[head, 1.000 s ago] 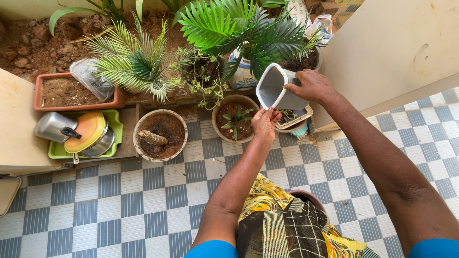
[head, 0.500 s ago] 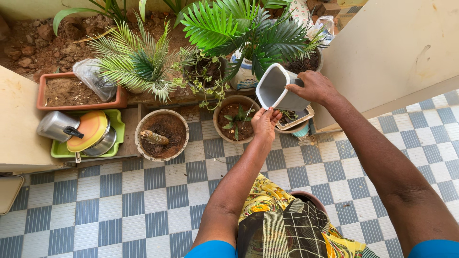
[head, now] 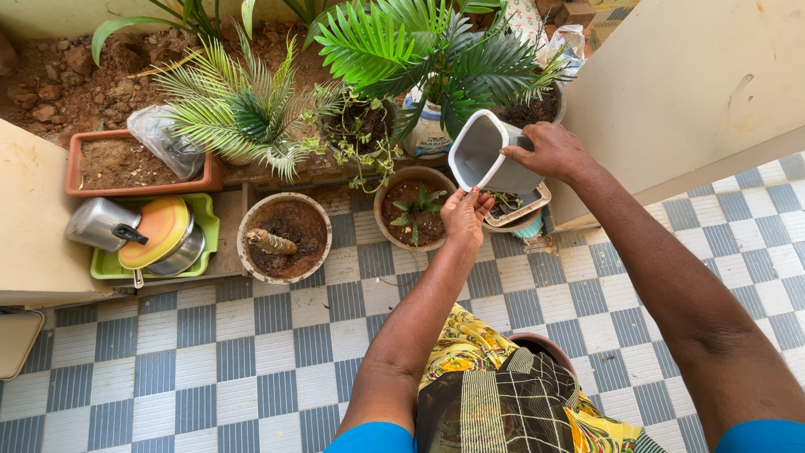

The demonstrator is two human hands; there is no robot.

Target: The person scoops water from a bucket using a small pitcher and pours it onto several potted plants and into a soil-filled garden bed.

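While tipped over a small potted plant [head: 414,211], grey jug [head: 486,156] clamped in right hand [head: 549,151] grip, left hand [head: 464,215] open beneath.

The jug [head: 490,155] hides part of the tray [head: 520,205] behind it; the jug's contents cannot be seen.

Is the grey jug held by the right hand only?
No, the right hand grips the grey jug at its side, and the left hand touches its lower edge from below.
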